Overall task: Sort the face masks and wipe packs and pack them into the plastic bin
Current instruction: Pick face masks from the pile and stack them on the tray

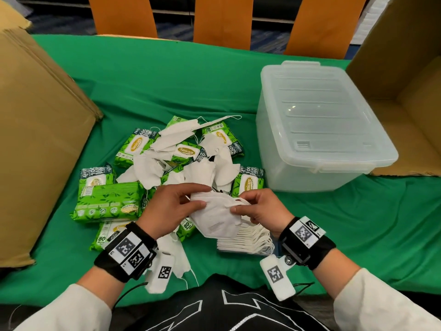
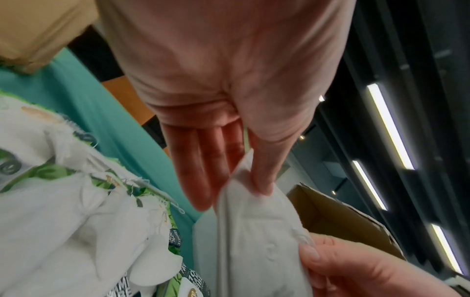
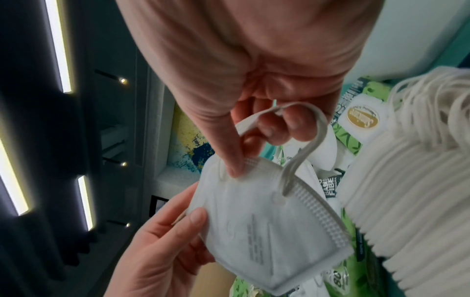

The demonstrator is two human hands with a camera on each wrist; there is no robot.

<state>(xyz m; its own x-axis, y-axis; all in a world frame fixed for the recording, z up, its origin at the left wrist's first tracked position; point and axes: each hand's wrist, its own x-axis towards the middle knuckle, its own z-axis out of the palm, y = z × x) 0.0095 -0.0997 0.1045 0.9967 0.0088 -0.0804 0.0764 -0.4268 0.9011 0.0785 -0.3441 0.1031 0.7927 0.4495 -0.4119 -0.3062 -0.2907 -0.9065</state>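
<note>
Face mask (image 1: 216,217) pinched flat between left hand (image 1: 168,206) and right hand (image 1: 263,210), above the table. Just below the grip, stacked masks (image 1: 245,240). Beyond it, loose masks (image 1: 181,163) tangled with wipe packs (image 1: 108,201): sorting partway. Plastic bin (image 1: 319,130) lidded; packing not begun.

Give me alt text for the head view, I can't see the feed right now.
Both hands, left hand and right hand, pinch one white face mask above a neat mask stack on the green tablecloth. Behind lies a jumble of loose masks and green wipe packs; the lidded plastic bin sits to the right.
</note>
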